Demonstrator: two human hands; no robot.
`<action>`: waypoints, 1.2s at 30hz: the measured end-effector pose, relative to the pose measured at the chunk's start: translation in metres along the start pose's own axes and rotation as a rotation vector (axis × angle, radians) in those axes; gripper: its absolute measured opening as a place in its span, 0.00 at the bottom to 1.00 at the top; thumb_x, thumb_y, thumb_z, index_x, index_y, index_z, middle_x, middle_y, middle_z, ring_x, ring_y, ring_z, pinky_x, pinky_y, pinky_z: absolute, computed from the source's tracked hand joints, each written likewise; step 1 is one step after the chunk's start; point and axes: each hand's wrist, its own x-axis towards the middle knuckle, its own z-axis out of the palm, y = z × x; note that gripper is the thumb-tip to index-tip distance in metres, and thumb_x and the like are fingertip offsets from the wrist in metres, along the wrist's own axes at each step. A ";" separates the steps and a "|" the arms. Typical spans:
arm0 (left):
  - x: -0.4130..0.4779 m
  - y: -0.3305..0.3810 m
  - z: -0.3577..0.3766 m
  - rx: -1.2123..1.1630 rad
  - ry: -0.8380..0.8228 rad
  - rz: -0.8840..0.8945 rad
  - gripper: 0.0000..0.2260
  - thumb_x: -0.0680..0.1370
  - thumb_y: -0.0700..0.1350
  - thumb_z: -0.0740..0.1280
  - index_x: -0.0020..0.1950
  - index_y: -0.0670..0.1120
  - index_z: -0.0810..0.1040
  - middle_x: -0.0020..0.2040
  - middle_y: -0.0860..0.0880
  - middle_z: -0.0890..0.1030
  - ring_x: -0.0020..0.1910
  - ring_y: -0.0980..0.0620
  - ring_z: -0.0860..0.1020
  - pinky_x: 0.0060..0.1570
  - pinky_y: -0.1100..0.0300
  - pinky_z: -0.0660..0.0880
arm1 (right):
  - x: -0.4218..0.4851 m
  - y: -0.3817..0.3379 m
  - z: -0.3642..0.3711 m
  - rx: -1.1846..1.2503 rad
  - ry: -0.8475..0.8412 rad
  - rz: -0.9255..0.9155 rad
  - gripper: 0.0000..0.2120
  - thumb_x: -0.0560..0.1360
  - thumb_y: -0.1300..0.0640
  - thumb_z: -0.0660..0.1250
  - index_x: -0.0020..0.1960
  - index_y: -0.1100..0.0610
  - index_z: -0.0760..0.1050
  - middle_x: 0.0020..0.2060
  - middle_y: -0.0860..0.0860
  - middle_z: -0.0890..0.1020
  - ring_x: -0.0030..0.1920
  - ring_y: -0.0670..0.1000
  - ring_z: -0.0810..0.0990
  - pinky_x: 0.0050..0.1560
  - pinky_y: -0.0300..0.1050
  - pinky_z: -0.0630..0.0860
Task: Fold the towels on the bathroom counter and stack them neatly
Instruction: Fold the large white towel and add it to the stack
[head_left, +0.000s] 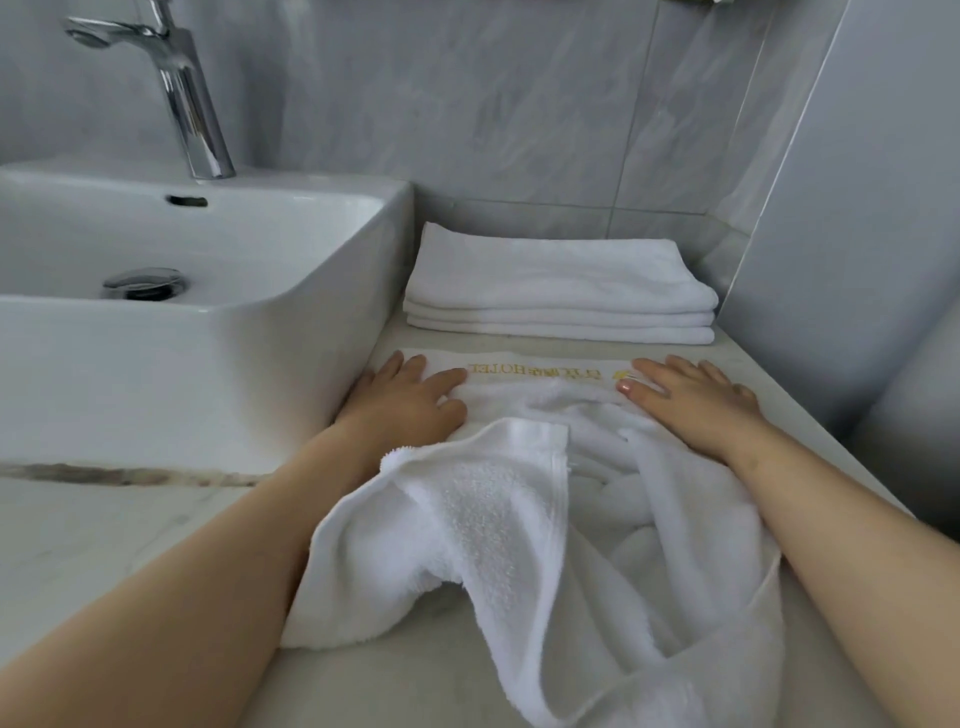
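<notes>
On the counter (104, 525), the sink (208, 332) sits to the left with the faucet (176, 88) standing at its back edge, against the tiled wall (467, 104) that runs behind everything. To the right of the sink, at the back of the counter near the wall, lies the stack of folded towels (561, 291), and just in front of it the unfolded towel (545, 519) spreads toward the near edge, rumpled in its nearer part. The left hand (410, 400) rests flat on the towel's far left corner beside the sink, and the right hand (691, 400) rests flat on its far right corner, both just in front of the stack.
</notes>
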 end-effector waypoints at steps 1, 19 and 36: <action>0.005 0.000 0.000 0.011 0.011 0.005 0.30 0.71 0.59 0.43 0.74 0.62 0.53 0.76 0.50 0.55 0.75 0.48 0.51 0.71 0.50 0.52 | 0.004 0.000 0.000 0.002 0.020 0.002 0.30 0.73 0.29 0.48 0.74 0.37 0.55 0.77 0.46 0.50 0.76 0.53 0.46 0.71 0.55 0.48; -0.014 0.006 -0.024 -0.625 0.106 0.044 0.15 0.79 0.54 0.58 0.65 0.56 0.73 0.59 0.56 0.77 0.53 0.56 0.76 0.52 0.67 0.69 | -0.034 -0.014 -0.024 0.067 0.358 -0.221 0.21 0.75 0.39 0.59 0.66 0.43 0.70 0.72 0.47 0.64 0.72 0.51 0.57 0.69 0.48 0.49; -0.147 0.006 -0.014 -0.817 0.115 0.199 0.16 0.67 0.64 0.69 0.52 0.66 0.75 0.52 0.64 0.80 0.53 0.66 0.76 0.55 0.66 0.70 | -0.226 -0.090 0.007 -0.072 0.209 -0.475 0.47 0.62 0.24 0.46 0.70 0.54 0.64 0.66 0.45 0.72 0.68 0.48 0.67 0.71 0.55 0.47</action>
